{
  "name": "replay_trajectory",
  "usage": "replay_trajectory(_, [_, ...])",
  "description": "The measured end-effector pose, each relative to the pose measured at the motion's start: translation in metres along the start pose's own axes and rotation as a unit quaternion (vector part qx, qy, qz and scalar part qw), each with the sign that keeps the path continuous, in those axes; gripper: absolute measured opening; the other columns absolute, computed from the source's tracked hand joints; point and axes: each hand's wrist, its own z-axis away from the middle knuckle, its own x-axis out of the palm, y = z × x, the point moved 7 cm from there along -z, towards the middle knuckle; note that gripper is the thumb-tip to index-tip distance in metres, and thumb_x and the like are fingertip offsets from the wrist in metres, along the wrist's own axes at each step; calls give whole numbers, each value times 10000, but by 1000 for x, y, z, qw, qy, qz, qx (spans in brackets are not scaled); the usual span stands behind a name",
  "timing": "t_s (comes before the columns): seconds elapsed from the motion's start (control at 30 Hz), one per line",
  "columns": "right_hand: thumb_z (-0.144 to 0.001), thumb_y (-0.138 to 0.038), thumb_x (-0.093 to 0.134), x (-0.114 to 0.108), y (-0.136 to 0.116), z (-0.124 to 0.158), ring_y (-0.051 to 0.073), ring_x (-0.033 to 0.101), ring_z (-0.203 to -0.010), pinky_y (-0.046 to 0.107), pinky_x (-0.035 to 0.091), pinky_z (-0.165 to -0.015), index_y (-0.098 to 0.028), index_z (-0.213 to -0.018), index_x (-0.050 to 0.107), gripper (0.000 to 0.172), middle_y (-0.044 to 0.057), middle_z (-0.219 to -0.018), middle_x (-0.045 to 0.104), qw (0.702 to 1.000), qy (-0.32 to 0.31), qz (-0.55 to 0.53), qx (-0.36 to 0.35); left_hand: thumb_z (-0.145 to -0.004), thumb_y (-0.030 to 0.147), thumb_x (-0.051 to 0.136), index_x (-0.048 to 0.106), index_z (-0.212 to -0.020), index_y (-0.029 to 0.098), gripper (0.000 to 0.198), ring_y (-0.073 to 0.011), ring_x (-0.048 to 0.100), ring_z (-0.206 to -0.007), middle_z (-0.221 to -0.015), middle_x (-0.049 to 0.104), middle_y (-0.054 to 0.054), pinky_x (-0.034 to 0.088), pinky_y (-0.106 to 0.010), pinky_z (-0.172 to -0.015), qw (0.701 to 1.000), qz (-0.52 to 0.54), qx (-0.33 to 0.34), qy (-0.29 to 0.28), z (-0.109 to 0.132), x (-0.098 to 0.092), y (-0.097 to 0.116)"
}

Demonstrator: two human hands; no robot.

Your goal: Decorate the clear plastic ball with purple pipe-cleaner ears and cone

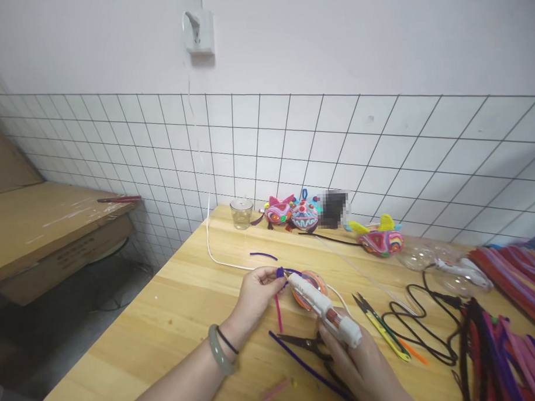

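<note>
Just below centre frame, the left hand's grip pinches a purple fuzzy piece (probably light, soft, easily crushed; best held by its edge). The right hand wraps a stiffer, likely heavier white glue gun.

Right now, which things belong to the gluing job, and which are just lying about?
Belong to the job:
- glue gun, in the right hand
- purple piece, in the left hand
- scissors, probably

Seem just lying about:
- glass
- yellow-eared toy
</note>
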Motion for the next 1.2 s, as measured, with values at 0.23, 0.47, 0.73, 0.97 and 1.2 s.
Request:
replay_trajectory(0.23, [-916,-265,376,-1,-1,1,148,540,-582,250,465,-552,-223,-823,438,119,-4,-683,514,1000,2,-5,12,-583,207,760,723,-735,142,170,-133,605,-612,-698,717,-47,456,-236,-611,1000,7,-2,3,0,0,0])
replay_trajectory(0.47, [-906,-263,390,-2,-2,0,147,522,-557,241,457,-530,-223,-810,448,120,-12,-659,501,1000,8,-6,9,-550,220,778,724,-723,143,197,-141,604,-603,-688,717,-50,456,-250,-617,1000,4,-9,8,-1,1,1])
replay_trajectory(0.73, [-900,-257,404,-1,1,0,138,511,-526,228,448,-505,-220,-798,450,118,-21,-639,499,1000,5,-5,0,-552,215,778,723,-719,140,192,-132,598,-591,-670,713,-44,463,-244,-616,1000,6,-10,5,0,1,0])
replay_trajectory(0.97, [-911,-261,380,-2,0,0,144,536,-557,239,469,-529,-220,-821,443,117,-10,-662,513,1000,-3,10,2,-554,229,775,725,-726,141,199,-152,616,-625,-704,720,-58,474,-257,-637,1000,-3,-7,6,-1,0,0])
replay_trajectory(1.2, [-906,-246,384,-2,-2,0,142,543,-552,239,474,-526,-227,-831,436,93,-9,-668,522,1000,1,13,-13,-552,239,775,726,-724,145,201,-160,620,-629,-709,722,-63,477,-263,-629,1000,-6,-2,6,-2,0,-1])
